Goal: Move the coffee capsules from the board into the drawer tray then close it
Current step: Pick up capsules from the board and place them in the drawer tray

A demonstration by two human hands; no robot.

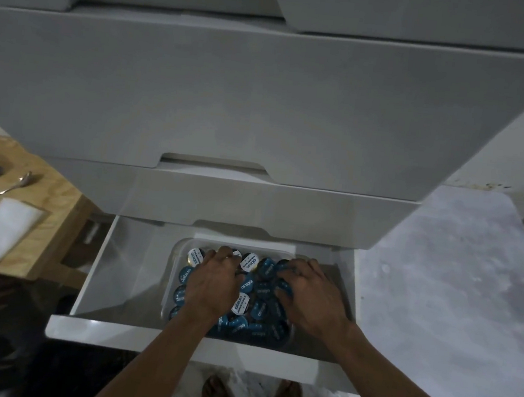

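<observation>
Drawer front panel (176, 340) nearest, pulled out full, low in the stack. Judging by how it sits: light slide-out, push w/ flat palm mid-panel so it doesn't rack.

Inside: clear plastic tray (173, 273), right half of drawer, rim touching nothing I can confirm. Packed w/ coffee capsules (259, 310), mostly blue foil lids, a few white ones (241, 303), lying jumbled and overlapping, not in rows.

Left hand (214, 285) and right hand (311, 299) both down on the pile, palms down, fingers curled into the capsules. Can't tell if either actually grips one or just presses/levels them.

Handling est: capsules light, rigid-ish cup, thin foil lid = puncture risk, smooth and slidey against each other. Take by the rim/side wall, not the lid. Heap looks high-ish; check clearance under the drawer above (222, 201) before closing.

Further left: wooden board (58, 201), w/ a spoon (2, 189) and white cloth (1, 234). No capsules visible on the part in frame.
</observation>
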